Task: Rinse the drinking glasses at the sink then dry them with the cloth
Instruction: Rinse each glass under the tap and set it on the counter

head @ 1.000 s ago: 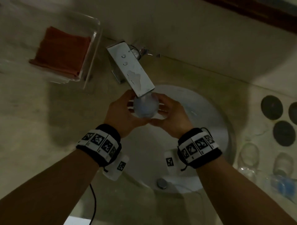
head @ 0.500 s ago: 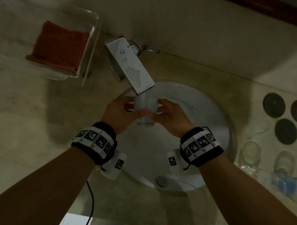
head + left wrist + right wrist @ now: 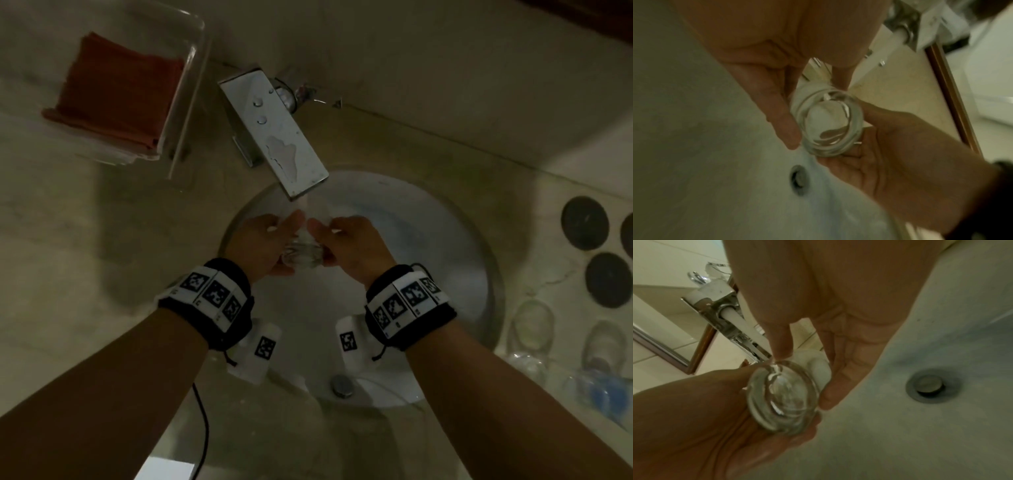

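Where the clear drinking glass (image 3: 303, 255) stood nearly upright under the spout half a second ago, it now lies tipped, thick base toward the person, low over the round white sink (image 3: 455, 260). Left hand (image 3: 263, 245) and right hand (image 3: 349, 245) each keep a grip clamped on its sides, fingers curled round it. A metal drain plug (image 3: 341, 385) sits at six o'clock in the sink. On the beige stone table, two more clear glasses (image 3: 531, 325) wait at three o'clock, black round coasters (image 3: 584, 222) beyond them. Farther off, the flat chrome tap (image 3: 274, 135) juts from twelve o'clock, and a folded red cloth (image 3: 116, 92) lies in a clear tray (image 3: 191, 75) at ten o'clock.
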Tool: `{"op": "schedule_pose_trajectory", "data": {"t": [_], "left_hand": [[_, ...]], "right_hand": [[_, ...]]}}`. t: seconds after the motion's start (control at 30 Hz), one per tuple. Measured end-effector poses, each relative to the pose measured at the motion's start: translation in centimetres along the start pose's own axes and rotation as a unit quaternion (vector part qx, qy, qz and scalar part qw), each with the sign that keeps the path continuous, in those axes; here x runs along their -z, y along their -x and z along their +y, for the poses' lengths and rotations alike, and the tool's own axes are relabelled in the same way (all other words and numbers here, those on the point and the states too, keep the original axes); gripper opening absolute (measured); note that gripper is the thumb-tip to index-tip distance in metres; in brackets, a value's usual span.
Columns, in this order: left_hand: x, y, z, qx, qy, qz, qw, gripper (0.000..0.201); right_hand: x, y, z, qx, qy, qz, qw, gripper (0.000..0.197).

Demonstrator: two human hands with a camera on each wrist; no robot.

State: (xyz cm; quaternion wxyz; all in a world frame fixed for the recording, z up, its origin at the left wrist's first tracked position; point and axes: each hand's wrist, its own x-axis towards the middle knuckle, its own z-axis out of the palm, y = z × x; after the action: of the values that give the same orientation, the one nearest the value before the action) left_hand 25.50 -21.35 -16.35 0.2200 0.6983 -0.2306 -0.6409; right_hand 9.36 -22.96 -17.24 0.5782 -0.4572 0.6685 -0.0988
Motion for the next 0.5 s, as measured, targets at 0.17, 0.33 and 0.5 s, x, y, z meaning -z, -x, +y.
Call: {"op": "schedule_pose_trajectory", "data": {"t": [0.17, 0.33, 0.5], "left_hand": [[0.4, 0.3, 0.9, -0.033, 0.048, 0.004, 0.998, 0.044], [0.5, 0.4, 0.9, -0.032, 0.058, -0.013, 0.998, 0.049], [0.7, 0.3, 0.7, -0.062, 0.034, -0.025, 0.997, 0.038]], "right_hand": [[0.3, 0.1, -1.3, 0.039, -0.034, 0.012, 0.999, 0.04], [0.4, 0.6, -1.7, 0.025, -0.06, -0.003, 0.998, 0.027], [0.4, 0.3, -1.4, 0.0, -0.087, -0.01, 0.996, 0.042]]}}
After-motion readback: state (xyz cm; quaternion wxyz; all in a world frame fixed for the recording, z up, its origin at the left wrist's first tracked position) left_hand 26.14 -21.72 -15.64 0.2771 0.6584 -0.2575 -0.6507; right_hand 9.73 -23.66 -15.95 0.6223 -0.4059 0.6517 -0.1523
